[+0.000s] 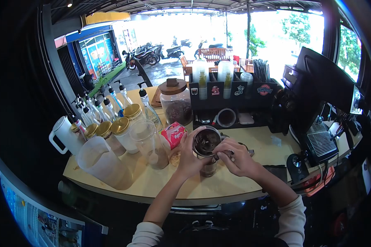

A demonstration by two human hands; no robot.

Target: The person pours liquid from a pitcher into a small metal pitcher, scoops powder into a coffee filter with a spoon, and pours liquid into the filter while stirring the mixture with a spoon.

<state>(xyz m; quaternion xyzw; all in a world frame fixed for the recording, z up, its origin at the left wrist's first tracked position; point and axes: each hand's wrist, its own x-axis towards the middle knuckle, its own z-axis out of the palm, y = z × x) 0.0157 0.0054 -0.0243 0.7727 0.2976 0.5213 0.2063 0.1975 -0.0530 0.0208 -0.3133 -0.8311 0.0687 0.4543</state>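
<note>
My left hand [188, 157] is wrapped around the side of a round metal cup [206, 141], tilted so its dark brown, wet-looking contents show. At the cup's right rim, my right hand [238, 158] is closed in a pinch; a small shiny bit shows at its fingers, too little to name. Below the cup stands a small clear glass [209, 168], partly hidden by my hands. Just left of my left hand are a pink packet [174, 135] and a tall clear plastic container [144, 138] with a scoop and light brown powder inside.
Gold-lidded jars [120, 126], pump bottles [147, 108], a frosted jug [97, 158] and a white pitcher [64, 133] crowd the counter's left. Behind stand a wooden-lidded jar [176, 103] and a black organizer [251, 98] with cups. Dark equipment [317, 138] occupies the right.
</note>
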